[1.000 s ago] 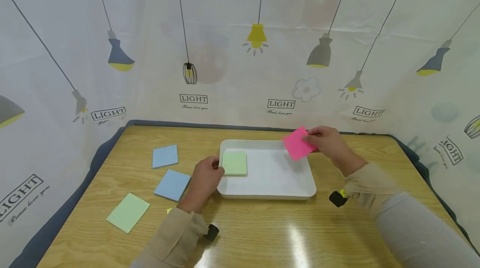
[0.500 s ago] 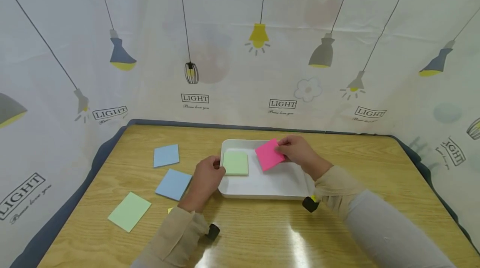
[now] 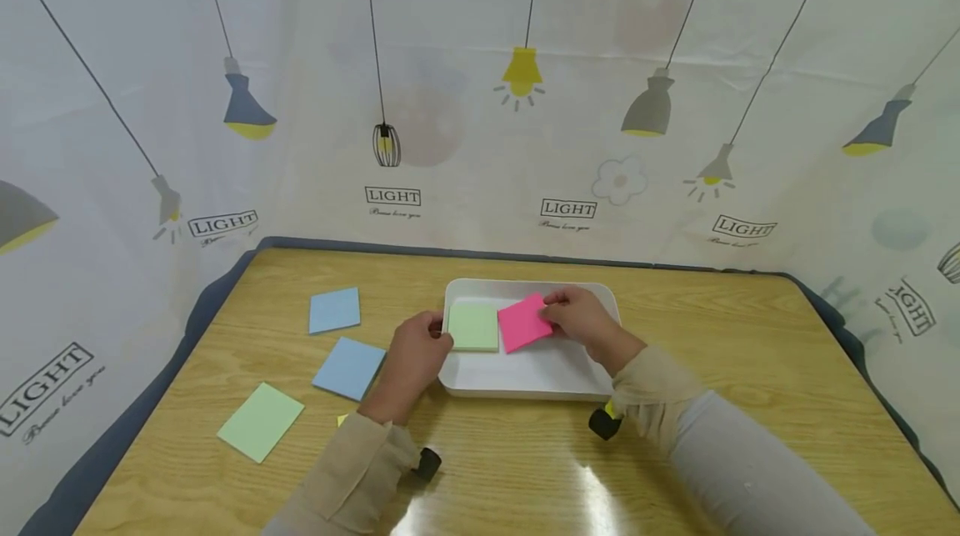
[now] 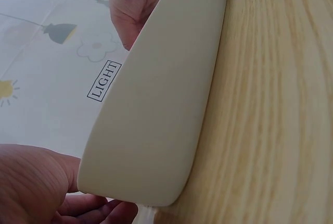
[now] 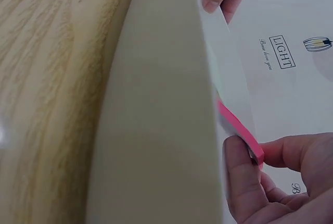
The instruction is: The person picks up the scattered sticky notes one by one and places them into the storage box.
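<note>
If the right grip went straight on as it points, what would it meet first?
Past the pink pad in the right grip, probably the green pad in the tray, though height is unclear.

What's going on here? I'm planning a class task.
A person's right hand pinches a square pink paper pad at an angle over a rectangular white tray; the left hand grips the tray's left end. A square pale-green paper pad lies in the tray. Two square blue paper pads and another green one lie on the wooden table.

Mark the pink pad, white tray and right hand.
Pink pad (image 3: 522, 324): head view, middle of its upper face.
White tray (image 3: 521, 370): head view, bare floor, near side.
Right hand (image 3: 581, 318): head view, back of the hand.
</note>
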The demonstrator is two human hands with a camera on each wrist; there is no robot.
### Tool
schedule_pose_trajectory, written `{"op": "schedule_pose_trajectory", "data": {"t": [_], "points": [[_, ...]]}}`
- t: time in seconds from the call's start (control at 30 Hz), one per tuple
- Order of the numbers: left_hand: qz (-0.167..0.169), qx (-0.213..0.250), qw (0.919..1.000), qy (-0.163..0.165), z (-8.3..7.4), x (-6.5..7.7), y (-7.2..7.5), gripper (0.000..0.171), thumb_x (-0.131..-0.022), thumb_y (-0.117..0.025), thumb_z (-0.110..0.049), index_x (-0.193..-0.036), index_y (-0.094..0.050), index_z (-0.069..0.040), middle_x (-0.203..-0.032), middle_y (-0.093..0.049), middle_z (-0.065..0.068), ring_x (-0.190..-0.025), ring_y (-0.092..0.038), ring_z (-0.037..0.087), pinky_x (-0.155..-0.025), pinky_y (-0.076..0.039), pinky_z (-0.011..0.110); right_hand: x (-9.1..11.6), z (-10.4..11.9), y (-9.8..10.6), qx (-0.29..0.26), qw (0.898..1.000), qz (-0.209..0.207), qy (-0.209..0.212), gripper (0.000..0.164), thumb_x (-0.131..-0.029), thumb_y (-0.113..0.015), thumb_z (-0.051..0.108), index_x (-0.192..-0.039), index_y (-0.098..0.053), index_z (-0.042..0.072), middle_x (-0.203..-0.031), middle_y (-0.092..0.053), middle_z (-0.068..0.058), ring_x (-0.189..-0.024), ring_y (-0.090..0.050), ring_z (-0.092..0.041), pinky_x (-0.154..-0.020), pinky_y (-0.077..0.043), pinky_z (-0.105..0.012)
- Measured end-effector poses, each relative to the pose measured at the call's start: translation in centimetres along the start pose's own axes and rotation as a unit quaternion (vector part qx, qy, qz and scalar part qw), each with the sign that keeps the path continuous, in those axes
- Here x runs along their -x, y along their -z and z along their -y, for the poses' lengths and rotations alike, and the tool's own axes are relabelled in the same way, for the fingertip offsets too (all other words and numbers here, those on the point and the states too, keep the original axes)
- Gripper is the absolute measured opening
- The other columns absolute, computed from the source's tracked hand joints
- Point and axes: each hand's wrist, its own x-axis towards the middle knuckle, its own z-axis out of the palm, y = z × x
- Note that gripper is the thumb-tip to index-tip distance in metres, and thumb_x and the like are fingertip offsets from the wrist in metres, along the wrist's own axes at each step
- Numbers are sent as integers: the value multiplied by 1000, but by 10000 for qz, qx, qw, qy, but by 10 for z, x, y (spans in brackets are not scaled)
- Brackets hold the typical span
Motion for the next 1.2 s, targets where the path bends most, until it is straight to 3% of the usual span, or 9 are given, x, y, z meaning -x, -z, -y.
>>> {"op": "schedule_pose_trajectory", "data": {"t": [0.2, 0.5, 0.67, 1.07, 1.2], "points": [[18, 5, 10000, 40, 0, 0, -1, 33, -90, -54, -19, -122, -59, -10, -109, -65, 7, -94, -57, 17, -77, -54, 39, 1, -6, -3, 85, 9999, -69, -122, 32, -89, -58, 19, -117, -54, 3, -113, -56, -15, -90, -55, -20, -75, -50, -29], [45, 70, 10000, 41, 0, 1, 0, 34, -90, -54, -19, -122, -59, -10, -109, -64, 6, -95, -57, 17, -78, -54, 40, 3, -11, -2, 533, 9985, 90, 57, 32, -87, -60, 17, -113, -52, 0, -86, -64, -14, -66, -62, -19, -57, -55, -29], [70, 90, 9999, 51, -1, 1, 0, 34, -91, -54, -19, -123, -58, -10, -110, -64, 6, -95, -57, 17, -77, -54, 39, 0, -16, 1, 725, 9973, 87, 11, 30, -87, -60, 18, -110, -52, 1, -77, -66, -13, -63, -62, -20, -55, -56, -30], [66, 101, 9999, 2, 0, 2, 1, 33, -91, -53, -18, -122, -59, -10, -109, -64, 7, -95, -57, 17, -76, -54, 39, 0, -17, 3, 426, 9989, 157, 107, 28, -89, -59, 19, -109, -53, 0, -75, -63, -12, -63, -63, -21, -56, -57, -31], [24, 66, 10000, 13, 0, 0, 0, 33, -90, -54, -18, -122, -59, -10, -109, -65, 6, -94, -57, 17, -77, -54, 40, 6, -11, 9, 287, 9990, 232, 238, 29, -90, -58, 22, -110, -54, 1, -85, -62, -14, -70, -63, -22, -62, -58, -34]]}}
